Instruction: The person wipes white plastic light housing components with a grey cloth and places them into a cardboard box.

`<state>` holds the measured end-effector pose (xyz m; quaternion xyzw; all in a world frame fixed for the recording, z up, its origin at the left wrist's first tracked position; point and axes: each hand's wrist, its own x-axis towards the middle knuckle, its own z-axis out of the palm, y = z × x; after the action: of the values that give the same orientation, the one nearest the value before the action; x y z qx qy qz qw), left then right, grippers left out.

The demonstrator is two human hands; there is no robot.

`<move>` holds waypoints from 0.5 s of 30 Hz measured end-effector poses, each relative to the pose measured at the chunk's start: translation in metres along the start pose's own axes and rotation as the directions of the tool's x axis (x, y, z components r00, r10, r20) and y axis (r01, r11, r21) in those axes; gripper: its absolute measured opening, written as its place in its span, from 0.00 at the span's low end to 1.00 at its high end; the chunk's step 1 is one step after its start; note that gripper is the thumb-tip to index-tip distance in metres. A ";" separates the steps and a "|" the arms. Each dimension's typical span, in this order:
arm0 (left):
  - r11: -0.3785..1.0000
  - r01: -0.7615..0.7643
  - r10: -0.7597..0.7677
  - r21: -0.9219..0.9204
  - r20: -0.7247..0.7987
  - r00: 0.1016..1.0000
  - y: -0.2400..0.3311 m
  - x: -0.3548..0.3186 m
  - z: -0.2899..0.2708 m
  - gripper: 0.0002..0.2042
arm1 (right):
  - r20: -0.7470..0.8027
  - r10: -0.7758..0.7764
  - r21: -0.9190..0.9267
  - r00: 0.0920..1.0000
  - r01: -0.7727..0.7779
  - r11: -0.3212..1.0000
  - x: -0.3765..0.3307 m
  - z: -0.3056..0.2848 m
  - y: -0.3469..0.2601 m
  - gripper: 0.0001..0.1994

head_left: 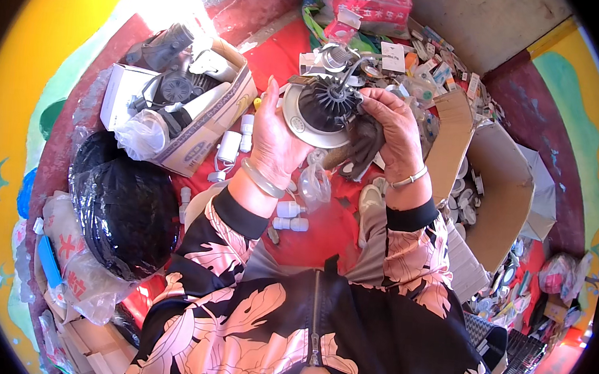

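A round recessed downlight with a black finned heat sink and a pale ring is held up in front of me, its finned back facing me. My left hand is closed on its ring from the left, the thumb side upright. At its right edge my right hand pinches the fitting near the fins. A dark grey cloth hangs below the right fingers, against the ring. A wire rises from the top of the fins. Below lie white cylindrical fittings and a clear plastic bag on red cloth.
At left stands a cardboard box of dark and white devices, with a black plastic-wrapped bundle nearer me. An open cardboard box with round white parts stands at right. Small packages and a red-and-white bag lie beyond.
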<state>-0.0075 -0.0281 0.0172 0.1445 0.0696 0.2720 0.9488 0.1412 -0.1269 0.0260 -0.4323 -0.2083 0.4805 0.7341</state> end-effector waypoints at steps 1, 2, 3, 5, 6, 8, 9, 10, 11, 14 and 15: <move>1.000 -0.002 0.002 -0.013 0.006 1.000 -0.001 0.000 0.000 0.30 | 0.022 0.007 -0.005 1.000 -0.007 1.000 0.000 -0.001 0.000 0.04; 1.000 -0.005 0.005 -0.026 0.011 1.000 -0.002 0.000 0.000 0.30 | 0.046 0.022 -0.001 0.999 -0.022 1.000 0.001 -0.003 0.000 0.04; 0.999 -0.007 0.008 -0.038 0.017 1.000 -0.003 0.000 0.000 0.30 | 0.072 0.037 0.003 0.997 -0.037 0.999 0.003 -0.006 0.001 0.05; 1.000 0.007 -0.007 -0.007 0.034 0.999 -0.003 0.001 -0.001 0.31 | 0.105 0.056 0.013 0.993 -0.058 0.998 0.007 -0.011 0.003 0.05; 1.000 0.017 -0.016 -0.009 0.032 0.999 -0.004 0.000 0.001 0.30 | 0.112 0.062 0.017 0.992 -0.065 0.998 0.009 -0.013 0.003 0.05; 1.000 0.017 -0.017 -0.003 0.015 1.000 -0.004 0.000 0.003 0.29 | 0.116 0.073 0.016 0.991 -0.075 0.997 0.012 -0.015 0.005 0.05; 1.000 0.012 -0.012 0.004 -0.002 1.000 -0.005 0.000 0.003 0.29 | 0.109 0.079 0.013 0.991 -0.080 0.997 0.013 -0.016 0.007 0.05; 1.000 0.006 -0.006 0.011 -0.021 1.000 -0.006 -0.001 0.003 0.29 | 0.102 0.086 0.011 0.991 -0.087 0.996 0.013 -0.017 0.008 0.05; 1.000 0.009 -0.009 0.002 -0.014 1.000 -0.006 -0.001 0.003 0.29 | 0.102 0.088 0.032 0.991 -0.092 0.995 0.013 -0.017 0.008 0.05; 1.000 0.004 -0.004 -0.017 0.009 1.000 -0.005 -0.002 0.003 0.28 | 0.092 0.095 0.074 0.991 -0.101 0.992 0.013 -0.017 0.007 0.05; 1.000 -0.006 0.006 -0.015 0.015 1.000 -0.005 -0.002 0.002 0.29 | 0.079 0.095 0.075 0.992 -0.101 0.992 0.012 -0.016 0.007 0.05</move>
<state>-0.0059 -0.0334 0.0173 0.1395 0.0600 0.2741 0.9496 0.1545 -0.1221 0.0102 -0.3942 -0.1950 0.5397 0.7178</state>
